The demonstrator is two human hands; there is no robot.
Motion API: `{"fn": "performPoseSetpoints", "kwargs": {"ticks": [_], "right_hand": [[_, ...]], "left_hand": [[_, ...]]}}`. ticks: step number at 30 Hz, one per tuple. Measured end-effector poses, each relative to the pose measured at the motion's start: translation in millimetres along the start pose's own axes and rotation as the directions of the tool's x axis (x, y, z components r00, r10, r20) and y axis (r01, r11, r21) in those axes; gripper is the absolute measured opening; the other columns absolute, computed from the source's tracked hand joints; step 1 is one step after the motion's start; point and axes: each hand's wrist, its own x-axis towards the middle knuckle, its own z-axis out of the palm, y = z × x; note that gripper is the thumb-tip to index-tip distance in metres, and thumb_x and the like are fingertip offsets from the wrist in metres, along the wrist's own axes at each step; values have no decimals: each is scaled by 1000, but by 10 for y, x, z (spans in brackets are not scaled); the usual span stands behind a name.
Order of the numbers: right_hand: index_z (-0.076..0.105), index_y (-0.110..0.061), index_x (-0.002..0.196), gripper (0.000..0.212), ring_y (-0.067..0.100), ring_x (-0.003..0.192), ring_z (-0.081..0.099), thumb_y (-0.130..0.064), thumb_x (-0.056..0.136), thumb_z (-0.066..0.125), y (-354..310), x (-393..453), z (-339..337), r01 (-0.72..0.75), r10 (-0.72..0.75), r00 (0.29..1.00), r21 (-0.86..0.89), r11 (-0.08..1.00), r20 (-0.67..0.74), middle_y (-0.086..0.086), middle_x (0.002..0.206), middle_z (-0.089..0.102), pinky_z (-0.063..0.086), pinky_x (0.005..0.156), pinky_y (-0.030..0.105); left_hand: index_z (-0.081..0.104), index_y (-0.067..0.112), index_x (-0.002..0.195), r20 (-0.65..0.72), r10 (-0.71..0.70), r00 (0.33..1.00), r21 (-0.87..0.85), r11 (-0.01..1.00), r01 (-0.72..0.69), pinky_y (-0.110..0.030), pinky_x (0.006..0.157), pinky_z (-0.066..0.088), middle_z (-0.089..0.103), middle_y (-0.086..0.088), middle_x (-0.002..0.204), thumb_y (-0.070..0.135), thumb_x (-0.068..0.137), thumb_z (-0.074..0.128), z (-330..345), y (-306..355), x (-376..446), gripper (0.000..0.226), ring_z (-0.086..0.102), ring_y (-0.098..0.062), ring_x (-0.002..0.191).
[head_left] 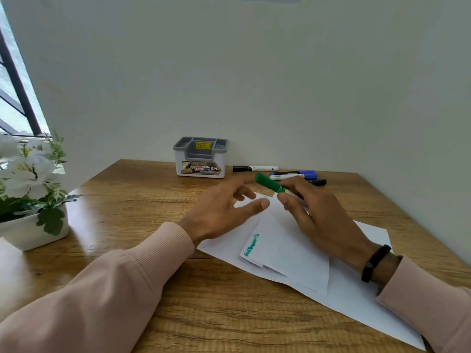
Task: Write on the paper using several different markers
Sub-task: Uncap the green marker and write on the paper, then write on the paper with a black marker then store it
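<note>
Right hand (318, 215) grips capped green marker (270, 185); left hand (224, 210) open, fingers spread
Paper (288, 253) runs to tabletop (158, 194) right edge; spare markers (293, 175) along far edge

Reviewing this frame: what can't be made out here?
All in the head view:
- Green writing on the folded paper: too small and blurred to read.
- Green marker: its lower end is hidden by the right hand.
- Markers by the wall: labels too small; the right hand partly covers them.
- Left hand: motion-blurred fingers.
- Organizer: contents not visible.
</note>
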Motion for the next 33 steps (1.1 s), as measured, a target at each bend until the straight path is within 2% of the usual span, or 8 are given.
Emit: {"fn": "performPoseSetpoints", "kwargs": {"ticks": [4,8,12,17,22,25,30,33], "right_hand": [[70,-33,114,25,3,98,61,-49,95,65,84,18,-8,-64,73,988,68,996,-134,-12,108,58,48,81,8],[67,-31,105,11,9,78,61,-38,97,70,-7,36,-71,-86,130,950,162,983,-283,-11,85,63,49,69,18],[66,-24,104,9,2,90,74,-26,98,72,-132,84,-120,-75,182,937,339,938,-298,-15,94,76,61,79,20],[74,-29,95,11,8,69,74,-22,91,81,-322,294,-70,-98,183,960,358,929,-211,-10,83,79,61,71,27],[78,-25,103,11,11,79,75,-26,92,78,-568,746,94,-82,163,959,325,942,-232,-7,88,79,64,77,34],[77,-22,111,19,18,88,76,-29,94,76,-649,1089,257,-60,117,962,228,972,-248,-2,99,79,66,82,38],[75,-16,119,23,13,89,69,-24,97,73,-614,1501,532,-68,83,974,78,995,-210,5,111,77,58,80,20],[74,-18,118,23,18,94,72,-24,96,71,-573,1649,637,-117,123,976,42,992,-180,6,113,77,63,87,34]], "left_hand": [[36,49,150,345,-51,937,194,981,-18,-46,119,31,37,13,159,74,84,57,-36,-64,-28,73,31,-13,146],[32,52,151,429,-20,903,228,970,-87,-48,123,19,21,10,166,68,92,51,-49,-107,-21,64,16,-14,152],[39,52,149,427,-3,904,203,975,-93,-43,122,19,24,11,165,59,98,49,-84,-155,-2,52,18,-13,151],[60,36,138,282,87,955,115,986,-123,-36,121,25,49,10,152,36,108,43,-109,-281,45,35,39,-11,141],[64,38,133,249,72,966,109,989,-102,-24,104,32,53,12,148,49,101,55,-145,-316,28,36,43,-8,136],[65,43,131,240,69,968,124,987,-101,-38,114,35,51,11,149,57,94,60,-112,-368,60,39,42,-12,139],[67,43,127,209,82,974,110,988,-107,-44,113,40,54,9,147,57,92,63,-97,-415,80,38,46,-13,135],[68,44,125,196,90,976,104,988,-112,-47,113,40,54,9,147,59,90,64,-81,-436,104,39,45,-14,135]]}}
